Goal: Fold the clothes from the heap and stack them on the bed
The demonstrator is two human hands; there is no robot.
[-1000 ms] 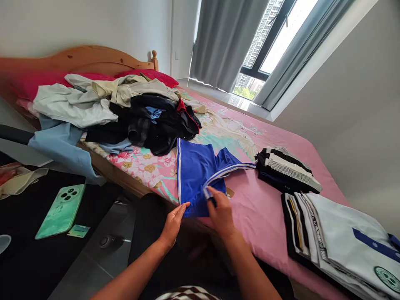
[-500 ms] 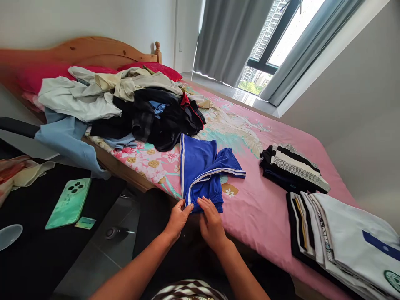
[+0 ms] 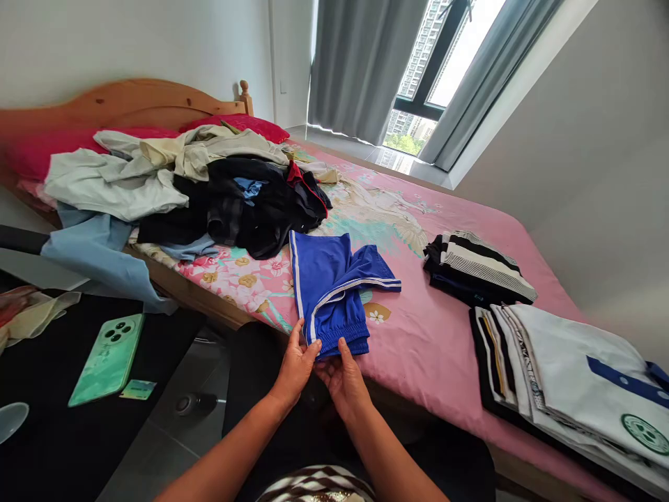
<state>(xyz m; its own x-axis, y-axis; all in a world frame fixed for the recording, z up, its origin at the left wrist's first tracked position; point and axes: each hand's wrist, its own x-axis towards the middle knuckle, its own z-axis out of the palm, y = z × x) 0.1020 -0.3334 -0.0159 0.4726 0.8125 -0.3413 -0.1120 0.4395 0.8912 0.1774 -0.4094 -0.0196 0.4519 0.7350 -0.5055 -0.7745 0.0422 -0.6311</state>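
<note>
Left hand (image 3: 295,373): clamped on the near-left waistband corner of blue, white-striped fabric shorts (image 3: 320,268), partly folded, at the pink floral bed's (image 3: 412,348) near edge. Right hand (image 3: 345,383): waistband between thumb and fingers. Near right: white-topped folded clothes stack (image 3: 569,355), apparently done. Farther: folded black-and-white striped garments (image 3: 481,258). Far left: rumpled mixed-clothes heap (image 3: 251,209), unfolded.

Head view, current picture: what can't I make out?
In the head view:
Blue shorts: underside, hidden by their upper layers.
Left hand: some fingers, hidden by the hand itself or the shorts.
White folded shirt: one side, cut off by the right edge.
Card: print, too small to read.
</note>
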